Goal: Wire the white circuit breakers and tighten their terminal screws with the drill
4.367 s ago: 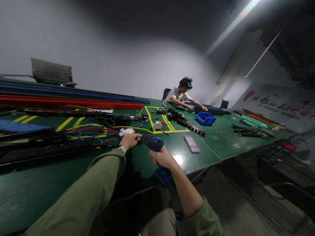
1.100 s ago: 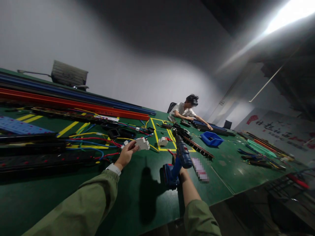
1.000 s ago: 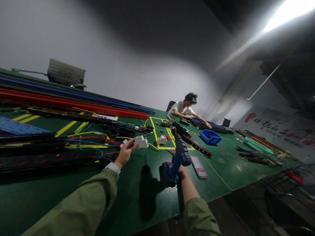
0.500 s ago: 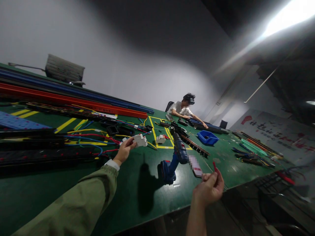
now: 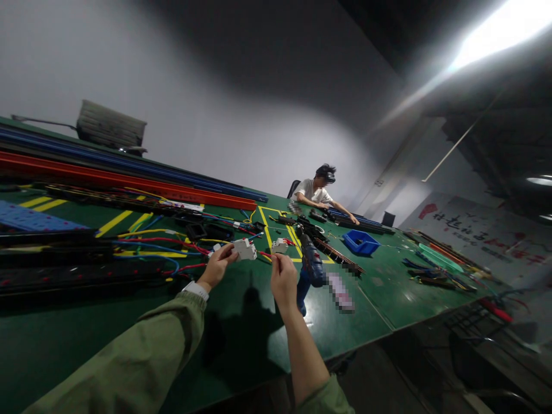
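1. At frame centre, the left hand (image 5: pixel 218 267) is gripping a white block (image 5: pixel 245 249).
2. Back from lower right, the right hand (image 5: pixel 284 283) is pinching a red piece (image 5: pixel 264 255) just beside it, both apparently lining up.

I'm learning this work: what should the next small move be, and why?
Perhaps ease the red piece slightly closer to the white block: the right hand pinches it with its tip near the block's end, while the left hand holds the block.

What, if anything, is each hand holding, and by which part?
The left hand grips a white, blocky, plastic-looking component by its left end; the right hand pinches a thin red wire-like piece by its right end.
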The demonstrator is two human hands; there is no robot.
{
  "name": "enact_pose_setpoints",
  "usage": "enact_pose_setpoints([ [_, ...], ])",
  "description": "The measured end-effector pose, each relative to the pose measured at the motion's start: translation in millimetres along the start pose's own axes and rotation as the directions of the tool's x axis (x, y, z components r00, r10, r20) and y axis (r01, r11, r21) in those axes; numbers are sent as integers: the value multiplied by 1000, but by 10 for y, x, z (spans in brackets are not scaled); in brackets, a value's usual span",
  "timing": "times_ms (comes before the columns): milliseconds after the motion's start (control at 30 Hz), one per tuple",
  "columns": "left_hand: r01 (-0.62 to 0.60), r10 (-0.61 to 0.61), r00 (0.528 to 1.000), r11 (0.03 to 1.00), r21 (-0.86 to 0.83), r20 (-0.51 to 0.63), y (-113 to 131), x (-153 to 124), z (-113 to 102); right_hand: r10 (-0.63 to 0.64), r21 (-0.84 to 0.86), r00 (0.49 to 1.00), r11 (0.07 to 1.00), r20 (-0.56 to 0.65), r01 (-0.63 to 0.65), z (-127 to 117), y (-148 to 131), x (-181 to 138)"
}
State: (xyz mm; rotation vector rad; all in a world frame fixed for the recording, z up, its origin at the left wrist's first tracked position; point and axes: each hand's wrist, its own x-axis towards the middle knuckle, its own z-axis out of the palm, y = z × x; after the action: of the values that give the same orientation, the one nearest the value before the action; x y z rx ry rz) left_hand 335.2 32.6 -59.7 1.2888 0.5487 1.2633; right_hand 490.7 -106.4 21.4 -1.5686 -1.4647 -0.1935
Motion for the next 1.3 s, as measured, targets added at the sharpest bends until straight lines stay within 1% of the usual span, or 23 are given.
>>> enact_pose_setpoints([
  [167,2,-3,1000,1000,15,30,-72,17,1,26,-22,998,999,65,-25,57,49,29],
  [267,-13,12,999,1000,16,50,-158,37,-20,50,-52,991,998,122,-44,37,95,83],
  [333,-28,24,997,999,42,78,-215,54,-50,41,-40,984,999,173,-34,10,136,140],
  [467,-75,56,991,986,149,125,-280,78,-108,-34,23,965,999,260,30,-17,214,234],
  [533,-106,76,987,969,221,141,-285,74,-116,-46,33,964,999,261,39,-2,254,245],
  [600,-131,87,984,945,301,158,-278,61,-106,-36,54,971,998,237,24,25,299,225],
  [667,-146,81,980,915,377,181,-268,46,-86,7,111,982,993,190,-29,47,341,175],
  [733,-157,80,979,886,436,190,-261,35,-69,93,194,982,973,164,-124,48,371,95],
  [800,-166,87,979,863,477,184,-261,34,-62,188,270,964,934,186,-234,21,379,-15],
  [867,-172,94,980,849,499,177,-270,38,-62,247,320,943,895,224,-311,-31,367,-146],
  [1000,-182,95,978,824,537,186,-288,48,-65,309,362,925,855,222,-373,-172,309,-456],
  [1067,-188,98,978,803,565,185,-282,45,-57,334,371,925,848,184,-380,-255,297,-628],
  [1100,-191,99,978,790,583,185,-273,40,-49,350,371,926,848,142,-377,-301,306,-714],
  [1133,-196,99,977,774,602,190,-261,34,-40,372,368,925,852,76,-372,-351,327,-796],
  [1167,-204,97,975,756,622,201,-247,26,-30,397,361,917,858,-18,-364,-401,362,-868],
  [1200,-214,95,972,735,643,215,-235,18,-18,424,351,897,865,-129,-359,-451,409,-927],
  [1233,-226,94,969,713,663,230,-224,10,-6,444,343,864,870,-237,-353,-498,466,-968],
  [1267,-239,94,966,692,681,243,-218,2,6,462,341,827,871,-322,-354,-540,529,-989],
  [1300,-249,96,963,674,696,251,-216,-3,17,480,344,795,866,-372,-362,-574,593,-986],
])
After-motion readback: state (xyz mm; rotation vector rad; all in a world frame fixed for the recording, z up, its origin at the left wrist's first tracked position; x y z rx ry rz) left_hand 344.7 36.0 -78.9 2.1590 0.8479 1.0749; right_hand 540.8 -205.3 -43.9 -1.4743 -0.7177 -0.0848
